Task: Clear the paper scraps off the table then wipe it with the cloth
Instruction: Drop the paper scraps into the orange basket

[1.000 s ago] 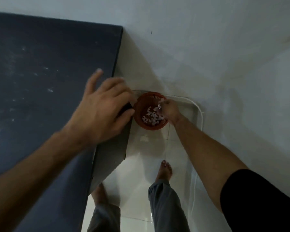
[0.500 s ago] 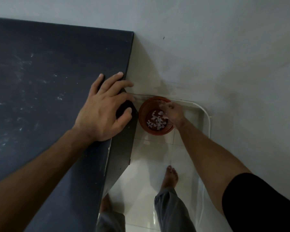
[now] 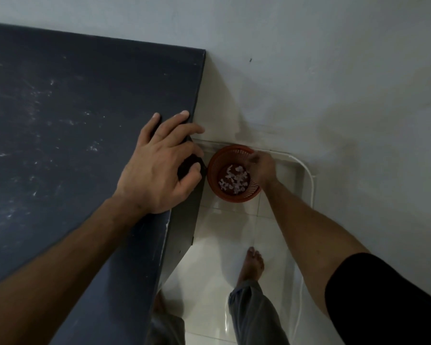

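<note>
Paper scraps: small white bits, piled in the bottom of a red basket. The basket sits on the floor, near the wall, just beside the table's right corner.

Table: dark top, pale smudges and specks scattered across it. Whether any of these are scraps, cannot tell. Its far edge meets the wall.

Left hand: lies on the right edge of the table, fingers spread and fairly straight, thumb hooked over the edge; a dark object shows under the fingers, too dark to identify. It holds nothing that can be made out.

Right hand: reaches down to the basket's right rim, fingers bent toward it. Whether it grips the rim or only hovers over it, cannot tell; that hand is small and blurred.

Floor: glossy white tile. A bare foot and grey trouser legs stand on it. A white cable runs along the wall base.
</note>
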A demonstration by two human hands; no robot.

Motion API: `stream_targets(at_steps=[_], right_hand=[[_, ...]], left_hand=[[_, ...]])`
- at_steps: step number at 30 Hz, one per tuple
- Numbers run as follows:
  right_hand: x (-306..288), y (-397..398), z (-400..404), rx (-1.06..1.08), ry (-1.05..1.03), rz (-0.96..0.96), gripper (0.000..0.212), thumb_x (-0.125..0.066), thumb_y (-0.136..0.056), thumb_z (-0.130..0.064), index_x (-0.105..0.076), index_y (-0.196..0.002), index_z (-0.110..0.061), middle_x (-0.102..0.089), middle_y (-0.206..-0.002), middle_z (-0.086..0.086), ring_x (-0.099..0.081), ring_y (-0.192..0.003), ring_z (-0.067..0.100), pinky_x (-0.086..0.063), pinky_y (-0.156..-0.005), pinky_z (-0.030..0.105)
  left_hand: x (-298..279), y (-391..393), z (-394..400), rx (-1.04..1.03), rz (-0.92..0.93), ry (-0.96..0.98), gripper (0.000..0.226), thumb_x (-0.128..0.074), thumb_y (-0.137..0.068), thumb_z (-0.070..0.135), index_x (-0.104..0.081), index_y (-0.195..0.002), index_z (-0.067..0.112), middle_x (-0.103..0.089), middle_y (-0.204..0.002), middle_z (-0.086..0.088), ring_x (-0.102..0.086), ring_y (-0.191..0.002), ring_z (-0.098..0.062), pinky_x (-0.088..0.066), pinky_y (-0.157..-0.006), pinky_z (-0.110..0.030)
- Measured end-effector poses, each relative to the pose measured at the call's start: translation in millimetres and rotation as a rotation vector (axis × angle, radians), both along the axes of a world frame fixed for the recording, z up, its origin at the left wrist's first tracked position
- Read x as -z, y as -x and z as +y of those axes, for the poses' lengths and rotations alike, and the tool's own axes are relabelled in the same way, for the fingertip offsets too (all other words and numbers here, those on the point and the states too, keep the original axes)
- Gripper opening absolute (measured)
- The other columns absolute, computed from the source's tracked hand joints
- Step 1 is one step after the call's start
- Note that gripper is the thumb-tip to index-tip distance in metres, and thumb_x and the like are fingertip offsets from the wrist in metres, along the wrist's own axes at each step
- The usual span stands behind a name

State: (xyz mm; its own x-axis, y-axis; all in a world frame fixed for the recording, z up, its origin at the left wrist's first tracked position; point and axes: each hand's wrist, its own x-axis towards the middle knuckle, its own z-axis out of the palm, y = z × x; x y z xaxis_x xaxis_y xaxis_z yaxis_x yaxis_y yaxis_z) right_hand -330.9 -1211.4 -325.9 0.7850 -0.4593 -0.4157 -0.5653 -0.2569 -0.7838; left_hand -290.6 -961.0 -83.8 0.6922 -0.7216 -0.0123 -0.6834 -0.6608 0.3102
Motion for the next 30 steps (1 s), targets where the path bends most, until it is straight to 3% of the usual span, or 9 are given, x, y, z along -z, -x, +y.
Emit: stream_targets(at_steps=[2,4,6,9,14,18,21,25,30], right_hand=[[-1,-2,-5,0.011,-0.106,0.049,0.016,-0.061,-0.096,-0.011,-0.072,-0.095,0.001,-0.072,-0.097,0.019,-0.061,-0.085,0.018,-0.044,-0.067,0.005],[-8,-5,-7,0.075,-0.411,0.18,0.016,-0.05,-0.098,-0.008,-0.065,-0.103,-0.008,-0.066,-0.103,0.013,-0.06,-0.094,0.023,-0.055,-0.096,0.031],[-13,-6,-10,0.234,-0.738,0.161,0.031,-0.034,-0.094,0.01,-0.058,-0.109,-0.001,-0.063,-0.116,0.019,-0.06,-0.106,0.031,-0.045,-0.111,0.046],[-10,-4,-15,0.313,-1.017,0.089,0.053,-0.019,-0.087,0.026,-0.044,-0.129,0.006,-0.053,-0.134,0.027,-0.055,-0.125,0.041,-0.049,-0.107,0.039],[-12,0,-14,0.318,-1.115,0.032,0.037,-0.034,-0.094,0.024,-0.053,-0.12,0.007,-0.063,-0.123,0.025,-0.067,-0.109,0.032,-0.06,-0.091,0.03],[-8,2,-14,0.3,-1.037,0.048,0.025,-0.045,-0.097,0.017,-0.056,-0.119,0.012,-0.071,-0.114,0.025,-0.074,-0.102,0.031,-0.058,-0.096,0.038],[-5,5,-14,0.206,-0.937,0.09,0.012,-0.055,-0.094,0.014,-0.059,-0.105,0.01,-0.077,-0.088,0.017,-0.077,-0.084,0.028,-0.06,-0.089,0.04],[-12,4,-9,-0.135,-0.36,0.252,0.02,-0.071,-0.087,0.005,-0.071,-0.097,-0.012,-0.073,-0.102,0.015,-0.074,-0.086,0.032,-0.061,-0.083,0.053],[-22,15,-5,-0.282,0.217,0.104,0.017,-0.057,-0.097,-0.005,-0.074,-0.098,-0.005,-0.075,-0.102,0.017,-0.07,-0.096,0.033,-0.047,-0.076,0.028]], left_hand=[[-1,1,0,-0.004,0.0,-0.007,0.033,-0.05,-0.092,0.042,-0.072,-0.107,0.024,-0.052,-0.149,0.003,-0.022,-0.156,-0.019,-0.009,-0.126,-0.053],[-1,1,0,-0.013,-0.003,-0.009,0.033,-0.049,-0.092,0.043,-0.072,-0.107,0.024,-0.051,-0.149,0.004,-0.022,-0.156,-0.019,-0.008,-0.127,-0.051],[0,2,-1,-0.016,-0.004,-0.005,0.034,-0.049,-0.092,0.043,-0.073,-0.107,0.024,-0.051,-0.149,0.004,-0.021,-0.156,-0.019,-0.007,-0.127,-0.05],[2,1,0,-0.013,-0.01,-0.001,0.034,-0.049,-0.092,0.043,-0.073,-0.106,0.024,-0.052,-0.149,0.004,-0.022,-0.156,-0.019,-0.008,-0.127,-0.05],[2,0,1,-0.01,-0.014,-0.006,0.034,-0.049,-0.092,0.044,-0.073,-0.106,0.024,-0.052,-0.149,0.004,-0.022,-0.156,-0.019,-0.008,-0.127,-0.05],[2,0,1,-0.011,-0.015,-0.007,0.034,-0.049,-0.092,0.044,-0.073,-0.106,0.024,-0.052,-0.149,0.004,-0.021,-0.156,-0.019,-0.008,-0.127,-0.05],[3,1,1,-0.009,-0.011,-0.006,0.033,-0.049,-0.092,0.044,-0.073,-0.106,0.025,-0.051,-0.149,0.004,-0.021,-0.156,-0.018,-0.008,-0.127,-0.05],[3,0,1,-0.008,-0.01,-0.007,0.033,-0.048,-0.093,0.044,-0.073,-0.105,0.025,-0.051,-0.15,0.005,-0.02,-0.156,-0.018,-0.008,-0.127,-0.05],[3,-1,3,0.0,-0.013,0.007,0.031,-0.049,-0.093,0.043,-0.073,-0.102,0.026,-0.052,-0.149,0.005,-0.021,-0.156,-0.019,-0.01,-0.126,-0.053]])
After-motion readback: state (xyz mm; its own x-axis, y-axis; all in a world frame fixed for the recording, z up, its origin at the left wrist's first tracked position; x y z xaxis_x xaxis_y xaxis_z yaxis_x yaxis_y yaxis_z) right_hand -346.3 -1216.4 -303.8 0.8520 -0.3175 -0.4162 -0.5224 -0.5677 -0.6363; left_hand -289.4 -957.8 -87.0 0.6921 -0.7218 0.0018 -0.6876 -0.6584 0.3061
